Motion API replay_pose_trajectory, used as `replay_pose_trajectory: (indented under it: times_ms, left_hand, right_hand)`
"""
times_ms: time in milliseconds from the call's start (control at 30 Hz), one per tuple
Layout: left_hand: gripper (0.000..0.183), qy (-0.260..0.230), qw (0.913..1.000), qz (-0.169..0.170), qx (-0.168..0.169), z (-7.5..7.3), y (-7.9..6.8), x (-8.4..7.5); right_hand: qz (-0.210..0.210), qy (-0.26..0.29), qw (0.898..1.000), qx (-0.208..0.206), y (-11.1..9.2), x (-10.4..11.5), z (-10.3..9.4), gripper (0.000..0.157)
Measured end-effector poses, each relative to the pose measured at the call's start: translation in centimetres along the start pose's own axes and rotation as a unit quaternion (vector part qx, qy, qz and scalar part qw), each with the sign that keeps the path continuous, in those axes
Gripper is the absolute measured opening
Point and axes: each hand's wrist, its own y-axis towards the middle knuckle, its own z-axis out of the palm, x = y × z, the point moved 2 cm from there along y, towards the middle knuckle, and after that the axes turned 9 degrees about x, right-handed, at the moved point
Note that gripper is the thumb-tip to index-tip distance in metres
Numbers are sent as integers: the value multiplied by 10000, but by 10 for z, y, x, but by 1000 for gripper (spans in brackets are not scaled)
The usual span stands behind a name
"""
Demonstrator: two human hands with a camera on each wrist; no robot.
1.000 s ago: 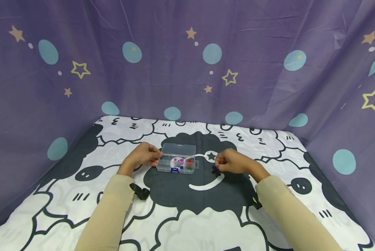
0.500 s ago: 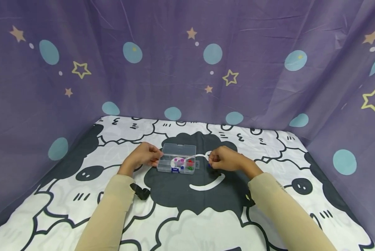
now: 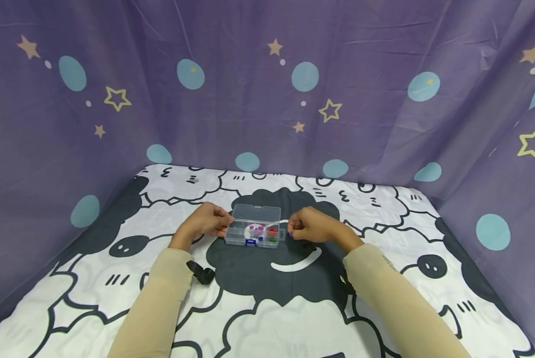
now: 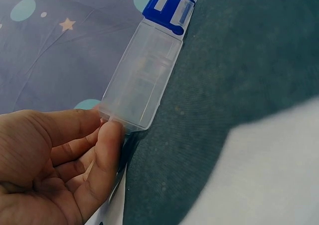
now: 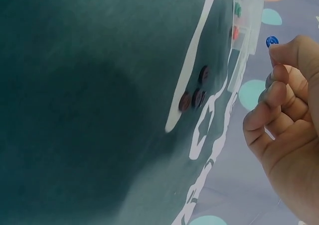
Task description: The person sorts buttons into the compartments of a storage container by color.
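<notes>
I read the pinched button (image 5: 272,41) as bright blue and the loose buttons (image 5: 198,97) as dark brownish maroon. The box (image 4: 142,75) comes through to me colourless and see-through, its latch (image 4: 167,10) deep blue, with red pieces (image 3: 272,232) and green pieces (image 3: 272,239) showing. I see plain beige sleeves (image 3: 151,298), a white and charcoal tablecloth (image 3: 249,271) with black cloud outlines and cartoon faces, and a purple curtain (image 3: 361,30) patterned with pale teal ovals, white dots, peach stars and yellow star outlines.
</notes>
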Motion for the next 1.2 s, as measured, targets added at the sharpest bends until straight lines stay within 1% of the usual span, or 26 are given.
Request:
replay_pose_trajectory:
  times_ms: [233,467,600,767,1000,1200]
  left_hand:
    - [18,-17,10000,2,16,0,1,-1]
    - [18,-22,10000,-1,25,0,1,-1]
    - [18,-40,10000,-6,30,0,1,-1]
    - [18,-63,10000,2,33,0,1,-1]
    - [18,-74,10000,40,42,0,0,-2]
    - [17,-64,10000,-23,32,0,-1,-1]
  right_hand:
    - [-34,61,9999,75,9,9,0,13]
    - [-133,17,9999,-8,19,17,0,13]
    - [-232,127,9996,-4,26,20,2,11]
    - [-290,135,9995,-21,33,23,5,10]
    - [-280,141,9995,-55,40,26,9,10]
    - [-214,65,9997,-68,49,29,14,11]
